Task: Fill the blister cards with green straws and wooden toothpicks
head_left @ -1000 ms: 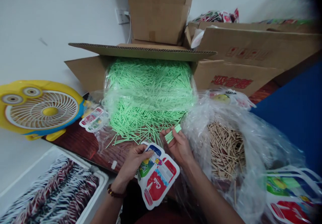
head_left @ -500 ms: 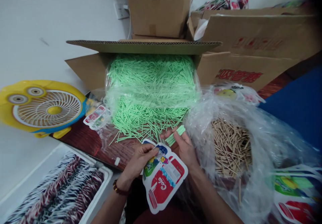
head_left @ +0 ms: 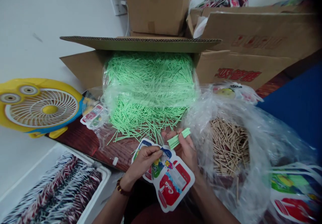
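My left hand (head_left: 144,162) pinches the upper edge of a bottle-shaped printed pouch (head_left: 171,180) with red cola and green soda pictures. Just to its right, my right hand (head_left: 186,147) is closed round a small bundle of green sticks (head_left: 179,137), whose ends poke out up and to the right. Both hands hover over a dark wooden table, right in front of a big heap of green sticks (head_left: 148,96) spilling from a clear bag in an open cardboard box (head_left: 85,68).
A clear bag of tan wooden sticks (head_left: 230,145) lies to the right. More printed pouches (head_left: 293,192) lie at the lower right. A yellow cartoon fan (head_left: 37,106) stands left, a white tray of striped items (head_left: 55,187) sits at the lower left, and cardboard boxes (head_left: 251,36) stand behind.
The pouch has swung so its bottom points further right and down. My right hand with the green bundle has drifted slightly right; the left hand keeps its pinch.
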A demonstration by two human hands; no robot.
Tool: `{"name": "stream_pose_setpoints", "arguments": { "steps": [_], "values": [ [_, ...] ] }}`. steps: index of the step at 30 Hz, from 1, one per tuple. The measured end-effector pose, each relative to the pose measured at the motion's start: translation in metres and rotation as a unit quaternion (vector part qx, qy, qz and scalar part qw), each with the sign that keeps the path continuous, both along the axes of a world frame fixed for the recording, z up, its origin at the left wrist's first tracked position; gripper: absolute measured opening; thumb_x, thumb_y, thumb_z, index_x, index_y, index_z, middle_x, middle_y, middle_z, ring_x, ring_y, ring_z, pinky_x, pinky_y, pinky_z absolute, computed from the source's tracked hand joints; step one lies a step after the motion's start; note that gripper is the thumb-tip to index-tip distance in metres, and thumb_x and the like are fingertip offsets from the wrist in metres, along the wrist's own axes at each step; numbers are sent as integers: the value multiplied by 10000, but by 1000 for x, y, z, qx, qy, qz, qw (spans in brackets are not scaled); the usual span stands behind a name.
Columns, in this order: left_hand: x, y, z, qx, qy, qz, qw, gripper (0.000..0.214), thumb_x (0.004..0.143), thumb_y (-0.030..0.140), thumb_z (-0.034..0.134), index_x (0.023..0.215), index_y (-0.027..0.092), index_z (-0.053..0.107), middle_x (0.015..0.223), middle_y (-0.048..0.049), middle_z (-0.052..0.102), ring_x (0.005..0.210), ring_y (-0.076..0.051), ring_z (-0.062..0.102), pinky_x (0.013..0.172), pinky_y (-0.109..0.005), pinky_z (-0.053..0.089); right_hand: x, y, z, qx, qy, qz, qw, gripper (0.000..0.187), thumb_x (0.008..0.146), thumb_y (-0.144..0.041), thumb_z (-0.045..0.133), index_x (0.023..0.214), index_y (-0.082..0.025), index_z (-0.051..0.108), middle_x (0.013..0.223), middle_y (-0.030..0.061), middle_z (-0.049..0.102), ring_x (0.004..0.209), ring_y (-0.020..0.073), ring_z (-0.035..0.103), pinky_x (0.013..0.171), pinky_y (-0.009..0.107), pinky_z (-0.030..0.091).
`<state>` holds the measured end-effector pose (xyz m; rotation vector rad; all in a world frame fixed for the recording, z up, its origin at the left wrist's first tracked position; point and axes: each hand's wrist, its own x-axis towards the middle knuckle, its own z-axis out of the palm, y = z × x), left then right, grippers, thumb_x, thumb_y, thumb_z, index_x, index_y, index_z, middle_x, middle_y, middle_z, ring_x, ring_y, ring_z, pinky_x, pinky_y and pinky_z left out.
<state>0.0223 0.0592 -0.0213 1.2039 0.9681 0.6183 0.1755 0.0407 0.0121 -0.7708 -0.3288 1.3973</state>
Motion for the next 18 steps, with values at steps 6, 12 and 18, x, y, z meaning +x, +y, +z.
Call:
{"name": "stream_pose_setpoints", "arguments": {
  "steps": [6, 12, 18],
  "values": [
    [3, 1, -3, -28, -29, 23, 999, 326, 785, 450, 658, 687, 140, 634, 592, 42, 477, 550, -83, 405, 538, -198, 328, 2, -12, -4, -9, -33, 27, 999, 118, 872, -328, 579, 966, -261, 557, 996, 19, 700, 1057, 224, 625, 870, 362, 501],
    [8, 6, 0, -78, -81, 24, 993, 260, 749, 400, 717, 759, 143, 677, 671, 20, 598, 588, -95, 510, 596, -206, 407, 4, -10, -5, -13, -7, 102, 995, 134, 823, -285, 636, 929, -261, 558, 1164, 28, 671, 1047, 214, 635, 892, 374, 501],
    [10, 12, 3, -84, -99, 33, 991, 247, 735, 368, 741, 804, 136, 695, 659, 15, 629, 559, -85, 527, 562, -189, 409, 17, 5, 9, 62, -32, 100, 993, 216, 878, -368, 566, 1074, -276, 571, 1239, 60, 632, 1203, 235, 546, 1069, 462, 362]
  ]
}}
